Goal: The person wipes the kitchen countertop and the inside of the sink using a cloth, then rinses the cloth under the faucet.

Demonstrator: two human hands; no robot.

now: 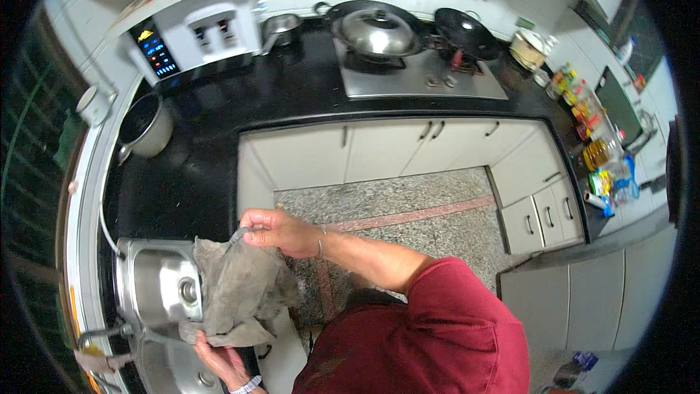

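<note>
A grey, crumpled cloth (pixel 244 288) hangs spread between my two hands at the edge of the steel sink (pixel 149 288). At its upper edge, my right hand (pixel 281 233) pinches a corner between thumb and fingers. Lower down, beside the second basin, my left hand (pixel 219 361) grips the opposite edge, its fingers partly hidden by a fold. The cloth covers the sink's right rim and part of the cabinet front below.
A faucet (pixel 106 333) stands at the sink's left. Along the black counter (pixel 219 113) are a deep pot (pixel 146 125), a white water dispenser (pixel 197 35), a small saucepan (pixel 283 29), a lidded wok (pixel 378 33) and an open wok (pixel 467 34) on the stove. Several bottles (pixel 583 109) line the right side.
</note>
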